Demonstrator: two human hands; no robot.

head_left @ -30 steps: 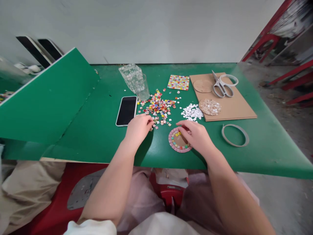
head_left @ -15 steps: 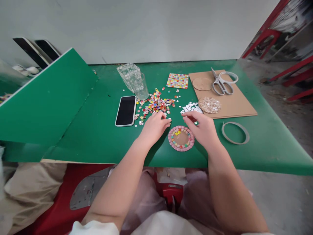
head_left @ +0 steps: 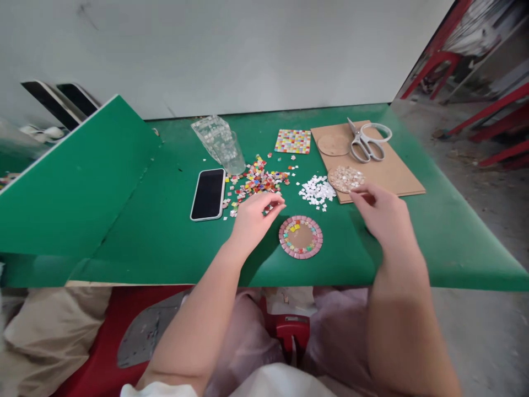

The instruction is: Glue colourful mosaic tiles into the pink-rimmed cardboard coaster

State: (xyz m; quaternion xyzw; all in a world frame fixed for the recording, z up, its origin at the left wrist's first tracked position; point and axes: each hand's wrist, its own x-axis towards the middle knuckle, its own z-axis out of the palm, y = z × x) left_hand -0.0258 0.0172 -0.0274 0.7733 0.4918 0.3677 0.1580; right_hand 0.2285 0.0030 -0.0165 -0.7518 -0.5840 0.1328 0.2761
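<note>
My left hand (head_left: pixel 257 216) hovers at the near side of a heap of coloured mosaic tiles (head_left: pixel 261 179), its thumb and fingertips pinched together. Anything between them is too small to make out. Just right of it on the green table lies a round coaster (head_left: pixel 281 238), edged with pink tiles and an inner ring of mixed colours, its brown middle bare. My right hand (head_left: pixel 382 215) is in the air by the near edge of the cardboard (head_left: pixel 397 173), fingers closed in a pinch whose contents are hidden. Between the hands and farther back is a pile of white tiles (head_left: pixel 317 189).
A phone (head_left: pixel 208 194) lies left of the tiles, with a clear cup (head_left: pixel 233 157) and a bag of tiles (head_left: pixel 210 134) behind. Scissors (head_left: pixel 366 144), a tape roll (head_left: pixel 388 132) and a disc of pale tiles (head_left: pixel 346 179) rest on the cardboard. A square tiled coaster (head_left: pixel 293 141) lies farther back.
My right hand has moved right, away from the round coaster and the white tiles, to the cardboard's near edge. My left hand stays near the coloured heap. The view has shifted slightly.
</note>
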